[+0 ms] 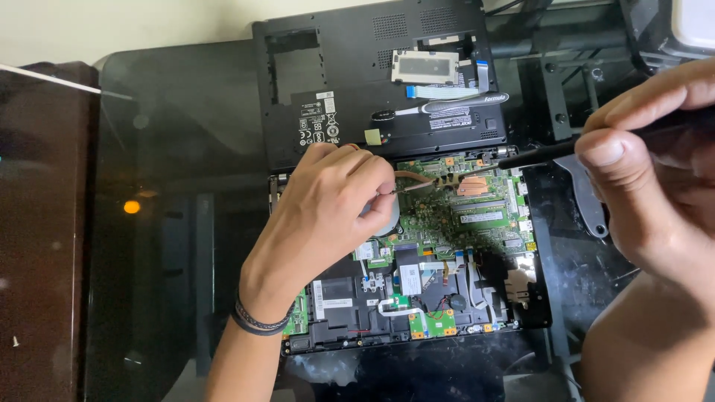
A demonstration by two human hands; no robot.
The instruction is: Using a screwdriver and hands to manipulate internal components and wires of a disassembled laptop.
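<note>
An opened laptop (417, 253) with its green circuit board exposed is laid on the dark glass worktop (179, 149), its removed black bottom cover (357, 82) just behind it. The copper pipe (413, 177) over the board is pinched by the left hand (335, 201), fingers closed narrowly. A black screwdriver (544, 152) is gripped in the right hand (648, 156), its tip at the board's rear edge.

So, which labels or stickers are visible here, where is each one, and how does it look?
Compliance label: on the removed black bottom cover, left of centre; white marks and small white stickers.
Grey panel sticker: upper cover, rectangular, pale border.
White barcode-style label: lower laptop interior, small, upright.
White strip label: lower left interior, near the left hand.
</note>
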